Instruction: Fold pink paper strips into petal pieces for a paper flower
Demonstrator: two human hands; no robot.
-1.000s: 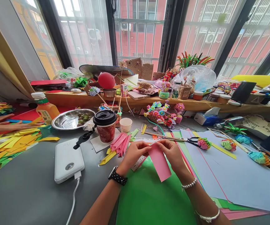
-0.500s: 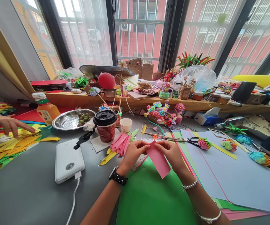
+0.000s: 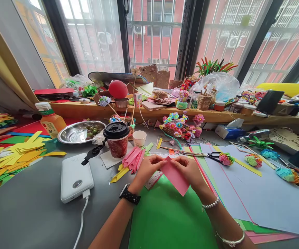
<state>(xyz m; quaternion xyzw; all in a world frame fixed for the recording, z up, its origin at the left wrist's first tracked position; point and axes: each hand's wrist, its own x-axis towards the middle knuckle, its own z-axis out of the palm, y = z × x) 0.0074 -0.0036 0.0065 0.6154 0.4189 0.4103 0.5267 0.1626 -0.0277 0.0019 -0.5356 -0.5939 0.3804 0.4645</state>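
Both left hand [image 3: 148, 168] and right hand [image 3: 190, 169] pinch a pink paper strip [image 3: 175, 176] above the far edge of the green mat [image 3: 172, 219]; it now slants more diagonally than a moment ago, seemingly being realigned.

Paper [image 3: 175, 177] between left hand [image 3: 147, 170] and right hand [image 3: 190, 169], above mat [image 3: 172, 221]. Power bank [image 3: 77, 176] left of mat; behind it, dish [image 3: 68, 135] with fruits [image 3: 93, 131] inside, bottle [image 3: 51, 122] left of dish, lidded cup [image 3: 117, 145] right. Sheets [image 3: 263, 193] right of mat, scissors [image 3: 199, 153] on them. Ledge [image 3: 87, 110] behind dish.

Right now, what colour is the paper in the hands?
The paper is pink, best seen in the head view.
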